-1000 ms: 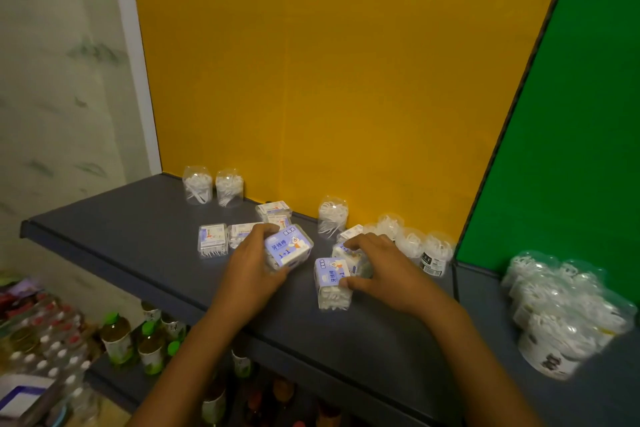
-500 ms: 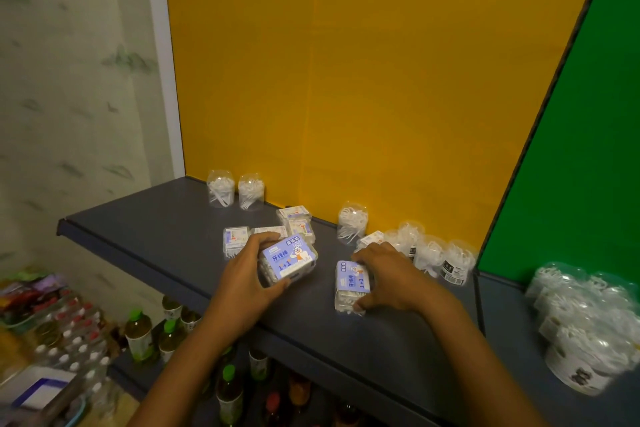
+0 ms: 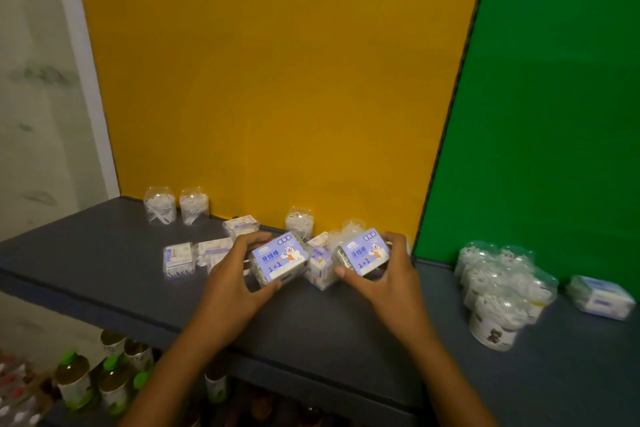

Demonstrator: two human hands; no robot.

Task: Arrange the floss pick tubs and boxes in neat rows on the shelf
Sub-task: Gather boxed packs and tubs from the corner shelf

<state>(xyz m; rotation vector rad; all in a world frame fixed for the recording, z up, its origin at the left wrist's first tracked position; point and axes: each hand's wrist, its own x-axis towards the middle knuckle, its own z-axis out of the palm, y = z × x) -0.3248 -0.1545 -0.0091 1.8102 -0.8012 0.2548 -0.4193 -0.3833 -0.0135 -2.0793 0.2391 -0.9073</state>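
Crowding was the main risk: the left hand [image 3: 235,284] and the right hand [image 3: 388,282] each gripped a blue-labelled box, and between them a third, smaller box [image 3: 320,269] stood on the shelf [image 3: 86,274], touching or nearly touching both. Any swing of either held box could have knocked that one over, or pushed it back into the clear tubs [image 3: 299,224] near the yellow back wall [image 3: 263,80]. A second hazard lay at the front: both hands worked near the shelf's edge, so a slip might have dropped a box down among the bottles [image 3: 74,381] below.

The left hand was curled about its box [image 3: 278,262], thumb at the near lower corner and fingers over the far left side, the box tilted with its label facing up. The right hand was closed on the other box [image 3: 367,255] in mirror fashion, thumb near the front left corner, fingers wrapped behind. Whether either box rested on the shelf or hung just above it could not be told. Both forearms reached up from below, angled inward.

Other boxes [image 3: 178,258] lay loose to the left, two tubs [image 3: 159,206] stood at the back left, and a heap of tubs [image 3: 498,282] sat well apart before the green wall [image 3: 554,97].
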